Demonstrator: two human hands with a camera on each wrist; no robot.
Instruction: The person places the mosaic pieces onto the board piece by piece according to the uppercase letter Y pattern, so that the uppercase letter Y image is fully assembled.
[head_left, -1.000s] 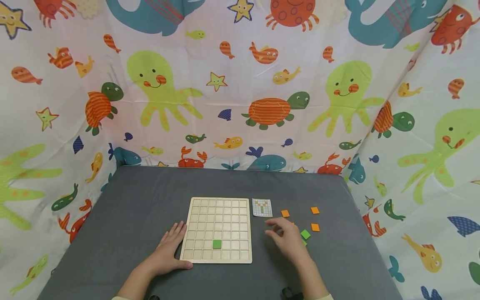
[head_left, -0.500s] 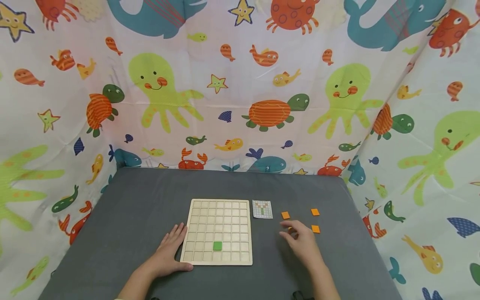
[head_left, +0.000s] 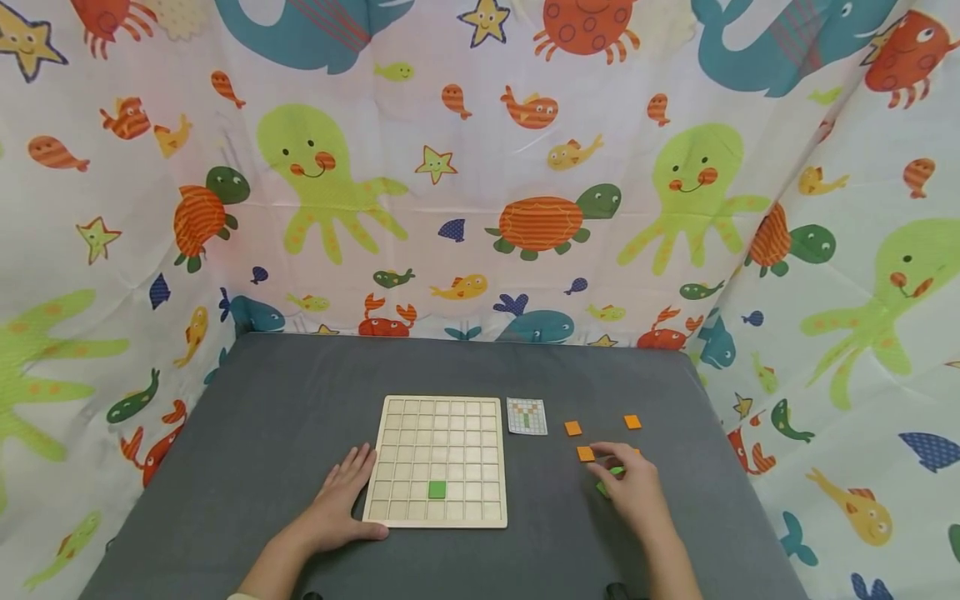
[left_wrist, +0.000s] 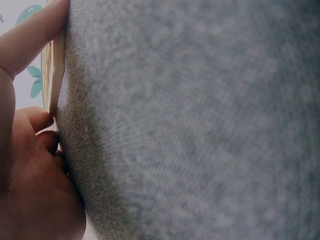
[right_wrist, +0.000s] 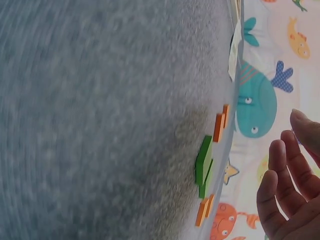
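Note:
My left hand (head_left: 333, 504) lies beside the wooden grid board (head_left: 442, 433), fingers along its left edge and thumb at the lower left corner. One green square tile (head_left: 437, 490) sits in a cell in the board's lower part. To the right, my right hand (head_left: 636, 485) hovers over loose green tiles (head_left: 602, 490), partly hiding them in the head view. Its fingers are bent with nothing between them. The right wrist view shows the green tiles (right_wrist: 203, 160) lying on the cloth, apart from the fingers (right_wrist: 280, 170).
Several orange tiles lie around the right hand, one (head_left: 585, 454) just left of its fingertips and another (head_left: 632, 422) farther back. A small printed grid card (head_left: 527, 417) lies at the board's upper right. Grey cloth (head_left: 300, 392) covers the table; a sea-animal curtain (head_left: 480, 183) surrounds it.
My right hand has moved rightward, from near the card to over the green tiles, baring an orange tile on its left. My left hand and the board have stayed put.

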